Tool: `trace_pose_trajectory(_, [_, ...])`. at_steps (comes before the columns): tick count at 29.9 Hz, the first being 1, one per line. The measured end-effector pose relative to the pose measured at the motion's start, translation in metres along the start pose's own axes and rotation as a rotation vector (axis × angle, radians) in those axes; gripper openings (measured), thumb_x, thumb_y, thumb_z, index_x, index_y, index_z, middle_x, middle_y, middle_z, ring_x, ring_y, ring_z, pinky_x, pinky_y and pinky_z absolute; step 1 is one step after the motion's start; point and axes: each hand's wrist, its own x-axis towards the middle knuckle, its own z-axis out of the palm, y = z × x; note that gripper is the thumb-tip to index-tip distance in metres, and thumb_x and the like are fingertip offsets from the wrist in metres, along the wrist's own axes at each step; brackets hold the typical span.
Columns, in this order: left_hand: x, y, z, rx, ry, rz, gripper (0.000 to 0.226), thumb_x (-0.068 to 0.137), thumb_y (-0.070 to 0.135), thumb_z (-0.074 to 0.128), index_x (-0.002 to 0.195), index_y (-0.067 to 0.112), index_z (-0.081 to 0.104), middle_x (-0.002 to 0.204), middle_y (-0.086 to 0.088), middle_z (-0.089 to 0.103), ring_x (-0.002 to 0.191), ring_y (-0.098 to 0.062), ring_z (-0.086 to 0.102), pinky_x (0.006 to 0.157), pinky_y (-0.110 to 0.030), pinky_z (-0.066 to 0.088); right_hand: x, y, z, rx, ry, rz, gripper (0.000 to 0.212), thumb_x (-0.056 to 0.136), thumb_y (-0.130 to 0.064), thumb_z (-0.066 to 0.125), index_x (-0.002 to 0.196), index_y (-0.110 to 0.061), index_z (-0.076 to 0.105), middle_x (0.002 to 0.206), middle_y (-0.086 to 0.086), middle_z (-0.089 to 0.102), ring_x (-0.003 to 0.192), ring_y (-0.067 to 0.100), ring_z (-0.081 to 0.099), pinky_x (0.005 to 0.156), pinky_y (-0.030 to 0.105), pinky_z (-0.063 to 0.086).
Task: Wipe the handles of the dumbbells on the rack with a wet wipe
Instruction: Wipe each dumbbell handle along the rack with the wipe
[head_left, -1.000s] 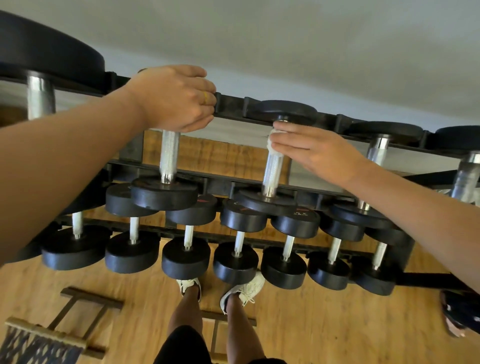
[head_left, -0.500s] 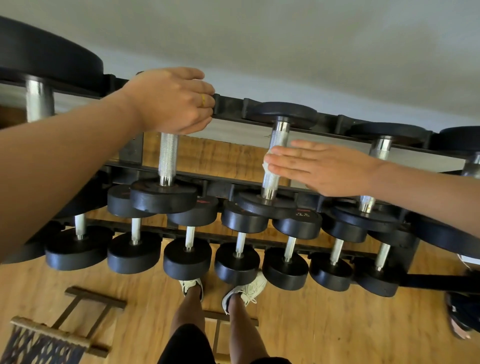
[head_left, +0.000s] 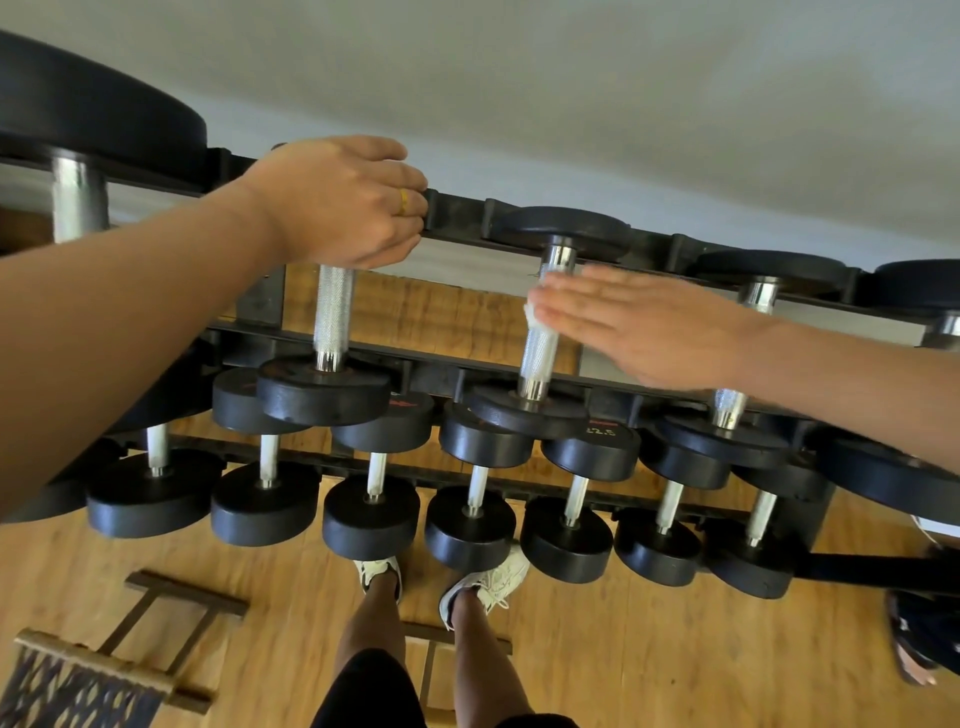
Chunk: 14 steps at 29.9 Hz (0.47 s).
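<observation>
Head view: straight-fingered right hand (head_left: 639, 327) is pressing wet wipe (head_left: 531, 314) onto handle (head_left: 537, 358).
Left hand (head_left: 337, 202) is clamping the next handle (head_left: 332, 317); wipe needs wrapping fully round.

A gym: tiered rack (head_left: 457, 218) of black dumbbells (head_left: 371, 512), wood floor (head_left: 675, 665).

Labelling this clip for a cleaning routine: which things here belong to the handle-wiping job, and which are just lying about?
Job: wet wipe, pressed by flat right hand on the middle handle; left hand gripping the neighbouring handle; dumbbell rack.
Lying about: wooden frame on the floor; woven piece beside it.
</observation>
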Motion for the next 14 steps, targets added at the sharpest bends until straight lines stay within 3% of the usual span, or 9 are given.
trace_pose_trajectory(5, [0.001,0.001,0.000,-0.011,0.003,-0.007,0.055,0.113,0.022,0.027,0.097,0.000,0.074,0.101,-0.018,0.074,0.107,-0.037,0.068,0.109,-0.052,0.042,0.005,-0.028,-0.008,0.136,0.024,0.155,0.088,0.084,0.003,0.052,0.158,-0.012,0.007,0.166,0.009,0.002,0.153,0.025,-0.002,0.123,0.044,0.007])
trace_pose_trajectory(9, [0.001,0.001,0.001,0.001,0.012,-0.003,0.053,0.112,0.022,0.029,0.097,0.001,0.075,0.102,-0.016,0.075,0.108,-0.036,0.068,0.110,-0.051,0.043,-0.002,-0.061,0.003,0.152,-0.052,-0.060,0.084,0.083,0.004,0.050,0.158,-0.010,0.016,0.166,0.008,0.008,0.154,0.023,0.002,0.122,0.041,0.004])
trace_pose_trajectory(12, [0.001,0.001,0.001,-0.017,0.008,0.001,0.053,0.112,0.022,0.028,0.097,0.000,0.074,0.103,-0.017,0.074,0.110,-0.037,0.067,0.111,-0.051,0.042,0.004,-0.041,-0.001,0.169,-0.075,-0.071,0.064,0.098,-0.012,0.037,0.158,-0.015,0.015,0.166,0.004,0.007,0.153,0.020,0.000,0.122,0.043,0.005])
trace_pose_trajectory(14, [0.001,0.000,0.001,-0.014,0.014,0.001,0.052,0.112,0.022,0.029,0.097,0.000,0.074,0.103,-0.017,0.074,0.110,-0.036,0.067,0.110,-0.051,0.043,0.011,-0.024,-0.013,0.220,-0.117,0.025,0.056,0.107,-0.037,0.013,0.158,-0.018,0.002,0.166,0.002,-0.006,0.152,0.018,-0.012,0.123,0.043,-0.002])
